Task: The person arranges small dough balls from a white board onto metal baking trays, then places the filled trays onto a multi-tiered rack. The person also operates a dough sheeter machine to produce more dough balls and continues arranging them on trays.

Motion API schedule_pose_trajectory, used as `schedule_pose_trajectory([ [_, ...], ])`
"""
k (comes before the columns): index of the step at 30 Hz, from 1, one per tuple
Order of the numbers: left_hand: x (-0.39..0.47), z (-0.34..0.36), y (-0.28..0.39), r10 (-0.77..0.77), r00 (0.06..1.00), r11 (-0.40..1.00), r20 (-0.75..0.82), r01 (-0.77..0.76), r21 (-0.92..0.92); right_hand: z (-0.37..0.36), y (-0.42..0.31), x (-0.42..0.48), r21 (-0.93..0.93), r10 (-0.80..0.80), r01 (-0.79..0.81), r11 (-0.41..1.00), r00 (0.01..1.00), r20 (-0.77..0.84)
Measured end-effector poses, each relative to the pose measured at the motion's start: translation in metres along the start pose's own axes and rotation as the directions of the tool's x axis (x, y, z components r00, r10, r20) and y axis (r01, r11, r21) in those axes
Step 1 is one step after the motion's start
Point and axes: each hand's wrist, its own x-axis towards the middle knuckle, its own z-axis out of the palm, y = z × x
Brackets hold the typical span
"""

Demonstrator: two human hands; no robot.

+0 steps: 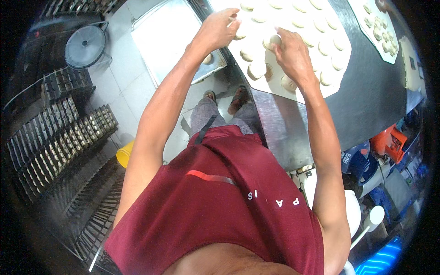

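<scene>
Many pale, round dough pieces lie spread on a white, many-sided board (275,84), which rests on a metal-topped table (364,99). My right hand (294,53) curls at the edge of one dough ball (271,42), with thumb and fingers against it. At the board's left edge is my left hand (220,29), its thumb and forefinger apart. Just below those fingertips sits another dough piece (240,34), partly hidden by the hand. Closer to me are a smooth dough ball (257,69), a brownish ring mark (268,71) and a wrinkled dough piece (288,83).
A bright metal tray (168,41) with a dough piece (207,59) stands left of the table. Racks of filled molds (65,144), a round stool (85,46) and a yellow container (125,154) are farther left. Another dough board (378,31) lies at the far right.
</scene>
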Motion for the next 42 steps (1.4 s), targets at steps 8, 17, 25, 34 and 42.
schedule_pose_trajectory([
  [8, -0.002, -0.009, 0.004, 0.057, 0.983, 0.998, 0.176, -0.061, 0.021, 0.003, 0.005, 0.011, -0.088, -0.063, 0.069, 0.994, 0.996, 0.068],
  [17, -0.026, 0.004, 0.016, -0.08, 0.958, 0.904, 0.277, 0.187, -0.386, -0.021, 0.019, -0.008, 0.947, 0.351, -0.284, 0.149, 0.911, 0.218],
  [25, -0.026, 0.019, 0.006, 0.078, 0.939, 0.994, 0.334, -0.048, -0.096, -0.03, 0.029, -0.013, 0.103, 0.409, -0.412, 0.905, 0.911, 0.051],
  [34, -0.081, 0.014, 0.007, 0.003, 0.997, 0.898, 0.074, 0.03, -0.439, -0.025, 0.037, -0.027, 0.003, 0.454, -0.46, 0.888, 0.878, 0.153],
  [42, -0.177, -0.043, -0.208, -0.651, 0.751, 0.753, -0.112, 0.619, -0.224, -0.047, 0.017, -0.038, 0.309, 0.601, -0.582, 0.752, 0.798, 0.041],
])
